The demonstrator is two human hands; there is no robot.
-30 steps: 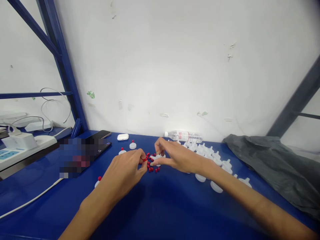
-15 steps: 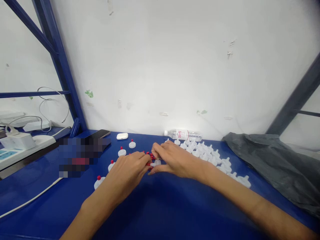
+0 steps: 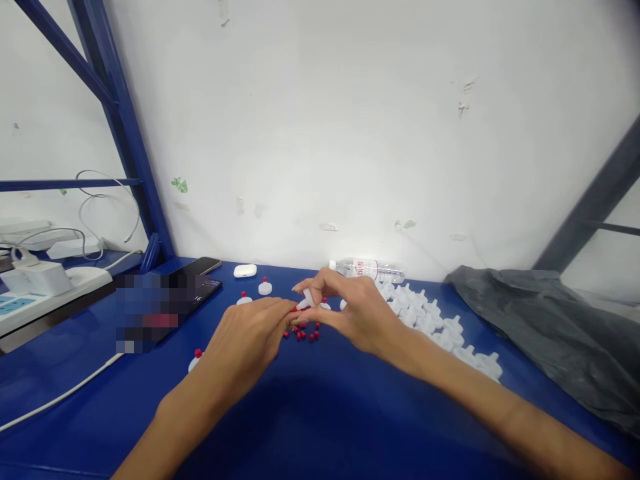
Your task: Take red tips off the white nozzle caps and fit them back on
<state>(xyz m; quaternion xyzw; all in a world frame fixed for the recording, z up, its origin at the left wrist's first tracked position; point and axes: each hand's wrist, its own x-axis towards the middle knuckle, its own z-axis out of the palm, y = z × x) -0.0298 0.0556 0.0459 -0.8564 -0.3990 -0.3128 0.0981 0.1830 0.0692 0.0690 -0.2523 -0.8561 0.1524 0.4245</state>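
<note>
Between the thumb and fingers of my right hand [image 3: 357, 308] is a white nozzle cap [image 3: 309, 298], tilted with its spout toward the left. My left hand [image 3: 253, 328] pinches a small red tip cap [image 3: 295, 309] at the end of that spout; the fingertips partly hide it. On the table just below both hands lie several loose red tip caps [image 3: 301, 335]. To the right spreads a group of white nozzle caps [image 3: 425, 317] without red tips. White nozzle caps with red tips [image 3: 265, 288] stand to the left, some partly hidden by my left hand and forearm.
A clear plastic bottle [image 3: 373, 269] lies against the wall. A white earbud case [image 3: 245, 271] and phones [image 3: 206, 293] are at the back left, near a power strip [image 3: 85, 283] and a white cable [image 3: 60, 402]. Dark grey plastic sheeting [image 3: 545, 327] covers the right side.
Both hands have lifted slightly, with the nozzle cap raised and tilted. More of the loose red tip caps show beneath them now.
</note>
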